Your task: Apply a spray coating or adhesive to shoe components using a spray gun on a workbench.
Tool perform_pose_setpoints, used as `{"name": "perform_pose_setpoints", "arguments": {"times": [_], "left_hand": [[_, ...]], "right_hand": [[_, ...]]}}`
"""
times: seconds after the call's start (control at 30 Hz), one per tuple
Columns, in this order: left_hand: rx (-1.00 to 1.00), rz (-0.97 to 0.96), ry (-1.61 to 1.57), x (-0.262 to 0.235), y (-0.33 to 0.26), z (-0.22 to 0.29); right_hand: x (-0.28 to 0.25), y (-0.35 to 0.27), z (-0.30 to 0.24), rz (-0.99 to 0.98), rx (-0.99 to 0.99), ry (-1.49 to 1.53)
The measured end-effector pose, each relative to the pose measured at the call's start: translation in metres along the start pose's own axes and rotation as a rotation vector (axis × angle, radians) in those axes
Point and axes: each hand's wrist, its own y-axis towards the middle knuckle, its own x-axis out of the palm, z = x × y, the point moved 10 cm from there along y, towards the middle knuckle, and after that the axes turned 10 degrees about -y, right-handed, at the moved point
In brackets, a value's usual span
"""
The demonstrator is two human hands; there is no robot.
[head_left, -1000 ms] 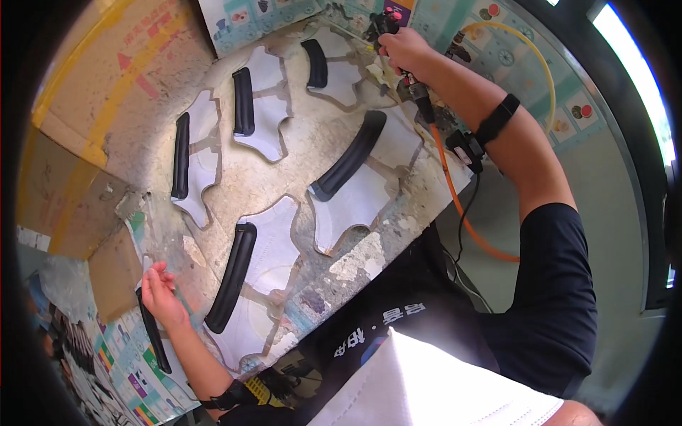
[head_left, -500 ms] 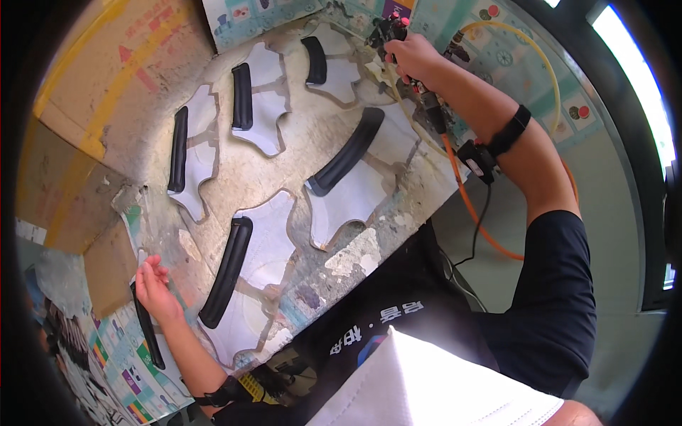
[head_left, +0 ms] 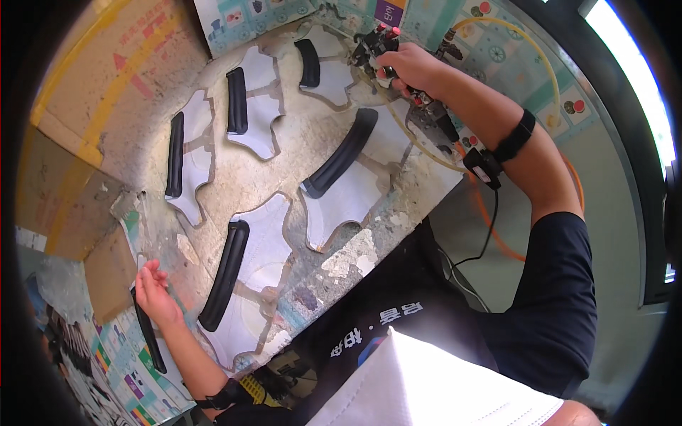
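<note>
At the far right of the work surface, my right hand is wrapped round the handle of a spray gun with red knobs. Its far end partly blends into the clutter behind it. My left hand is at the near left, fingers loosely curled and apart. Beside and partly behind it lies a narrow black padded strip with a pale panel, mostly hidden by my forearm; I cannot tell whether the hand touches it. Several cut white panels, each with a black padded strip, lie spread out, among them a front panel.
A stained work surface carries the panels. Cardboard with yellow tape walls the left side. A yellow hose curves at the back right, and an orange hose hangs past the right edge. A window frame stands at the far right.
My right hand and the spray gun have shifted slightly left and downward. The left hand stays in place beside the black strip. The whole view has shifted a little.
</note>
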Motion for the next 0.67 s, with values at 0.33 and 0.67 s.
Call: {"name": "perform_pose_setpoints", "arguments": {"times": [0.33, 0.67], "left_hand": [[-0.021, 0.006, -0.024, -0.001, 0.003, -0.004], [-0.012, -0.003, -0.031, -0.004, 0.002, -0.003]], "right_hand": [[-0.004, 0.005, 0.006, -0.020, -0.005, -0.148], [0.010, 0.002, 0.004, -0.142, -0.016, -0.232]]}}
